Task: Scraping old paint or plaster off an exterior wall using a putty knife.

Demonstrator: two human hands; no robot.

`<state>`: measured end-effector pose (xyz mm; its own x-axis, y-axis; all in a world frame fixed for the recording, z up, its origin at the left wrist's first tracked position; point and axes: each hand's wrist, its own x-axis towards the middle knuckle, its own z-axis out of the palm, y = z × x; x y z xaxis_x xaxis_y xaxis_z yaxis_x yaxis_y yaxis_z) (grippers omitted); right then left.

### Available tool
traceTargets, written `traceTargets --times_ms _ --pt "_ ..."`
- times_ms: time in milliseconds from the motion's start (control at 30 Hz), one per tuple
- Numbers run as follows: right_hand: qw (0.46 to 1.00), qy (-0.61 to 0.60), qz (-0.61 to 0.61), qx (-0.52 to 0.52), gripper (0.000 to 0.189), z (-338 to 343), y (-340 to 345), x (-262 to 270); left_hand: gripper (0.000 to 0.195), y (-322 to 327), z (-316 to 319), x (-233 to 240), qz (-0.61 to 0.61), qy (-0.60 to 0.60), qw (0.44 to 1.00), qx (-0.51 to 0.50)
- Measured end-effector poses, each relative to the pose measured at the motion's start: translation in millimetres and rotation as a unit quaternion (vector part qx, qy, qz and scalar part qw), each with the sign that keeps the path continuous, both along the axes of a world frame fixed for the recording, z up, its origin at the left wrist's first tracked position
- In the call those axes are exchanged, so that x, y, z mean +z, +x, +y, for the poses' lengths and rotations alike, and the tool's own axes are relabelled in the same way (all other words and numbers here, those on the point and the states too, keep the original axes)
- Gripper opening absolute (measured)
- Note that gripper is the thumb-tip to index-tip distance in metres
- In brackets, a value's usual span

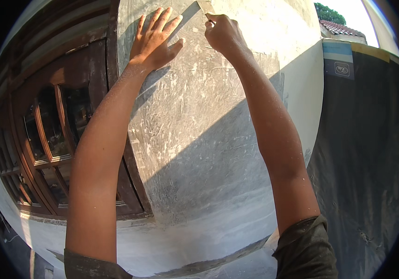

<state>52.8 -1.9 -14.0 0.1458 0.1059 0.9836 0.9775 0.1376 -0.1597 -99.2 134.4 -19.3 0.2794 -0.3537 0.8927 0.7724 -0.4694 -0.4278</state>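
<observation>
My left hand point(155, 42) lies with its fingers spread against the upper part of a rough, patchy plastered wall point(192, 115). To the right of it, my right hand point(223, 33) is closed around a small tool, mostly hidden in the fist; a thin dark part shows at the fingertips. A flat, tan blade-like piece point(205, 6) touches the wall just above that fist; whether it belongs to the held tool cannot be told. Short ragged marks run down the plaster beside the right hand. Fine pale dust or flecks cling to both forearms.
A dark wooden window frame with glass panes point(56, 118) borders the wall on the left. To the right hangs a large dark sheet point(363, 139) with a coloured top edge. A plaster ledge point(220, 259) crosses below. A tiled roof point(342, 28) shows beyond.
</observation>
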Motion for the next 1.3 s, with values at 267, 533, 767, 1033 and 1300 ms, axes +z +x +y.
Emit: traceTargets --times_ms 267,533,767,1033,1300 --pt "1.000 -0.027 0.007 -0.009 0.034 0.9 4.1 9.3 0.065 0.4 1.2 -1.6 -0.001 -0.013 1.000 0.002" --pt "0.999 -0.048 0.022 -0.008 0.035 7.2 5.7 11.3 0.063 -1.6 2.0 -3.2 0.005 0.008 1.000 0.004" --pt "0.998 0.039 -0.030 0.029 0.035 10.8 8.3 17.5 0.062 -2.3 0.8 -5.4 0.001 0.017 1.000 -0.005" --pt "1.000 -0.007 -0.013 0.003 0.036 15.3 15.1 23.5 0.061 -1.7 1.3 -6.5 0.003 0.021 1.000 -0.017" --pt "1.000 -0.017 -0.010 0.000 0.035 15.6 11.1 25.2 0.060 -1.3 -0.5 -7.2 -0.011 0.012 1.000 -0.011"
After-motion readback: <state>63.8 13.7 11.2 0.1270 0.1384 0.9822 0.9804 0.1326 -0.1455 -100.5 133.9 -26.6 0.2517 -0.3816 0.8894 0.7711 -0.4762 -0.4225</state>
